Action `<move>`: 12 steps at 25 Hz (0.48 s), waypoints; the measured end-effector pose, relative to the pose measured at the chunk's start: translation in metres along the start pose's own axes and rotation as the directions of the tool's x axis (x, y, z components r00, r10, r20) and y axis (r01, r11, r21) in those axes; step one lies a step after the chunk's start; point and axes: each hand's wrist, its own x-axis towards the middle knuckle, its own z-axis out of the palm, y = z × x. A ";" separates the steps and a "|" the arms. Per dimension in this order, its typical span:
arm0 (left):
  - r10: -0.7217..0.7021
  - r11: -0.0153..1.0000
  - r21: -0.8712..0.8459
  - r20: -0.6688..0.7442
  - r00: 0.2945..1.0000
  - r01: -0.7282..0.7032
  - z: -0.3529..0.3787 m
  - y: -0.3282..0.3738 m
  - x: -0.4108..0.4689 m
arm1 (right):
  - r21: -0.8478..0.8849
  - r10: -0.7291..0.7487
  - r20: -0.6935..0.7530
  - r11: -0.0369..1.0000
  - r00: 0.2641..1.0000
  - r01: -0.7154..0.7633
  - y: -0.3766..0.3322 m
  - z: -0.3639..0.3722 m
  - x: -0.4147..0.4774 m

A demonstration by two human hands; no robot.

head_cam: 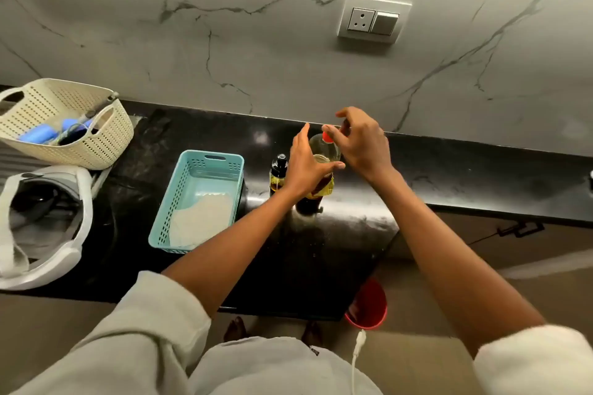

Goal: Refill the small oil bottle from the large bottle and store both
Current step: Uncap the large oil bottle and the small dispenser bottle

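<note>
The large clear bottle [324, 151] of yellow oil stands upright on the black counter [321, 250], with a red cap [326, 136] on top. My left hand [305, 163] wraps around its left side and holds it. My right hand [362, 141] sits at the cap, fingers curled on it. The small dark oil bottle [278, 175] with a black top stands upright just left of the large one, touching neither hand.
A teal basket [199, 202] with a white cloth inside lies left of the bottles. A cream basket [73, 125] and a white appliance [45, 228] are at the far left. A red bucket [367, 305] stands on the floor below the counter edge.
</note>
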 end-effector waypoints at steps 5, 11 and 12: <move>-0.020 0.999 0.034 -0.008 1.000 0.020 0.008 -0.008 0.013 | -0.136 0.010 0.254 0.990 0.967 0.026 -0.004 0.003 0.024; 0.009 0.995 0.095 -0.014 1.000 -0.008 0.008 0.000 0.011 | -0.234 -0.035 0.344 0.965 0.938 0.121 -0.006 0.006 0.033; 0.009 0.994 0.109 -0.006 1.000 -0.009 0.006 0.001 0.011 | -0.247 -0.050 0.360 0.958 0.931 0.147 -0.008 0.005 0.034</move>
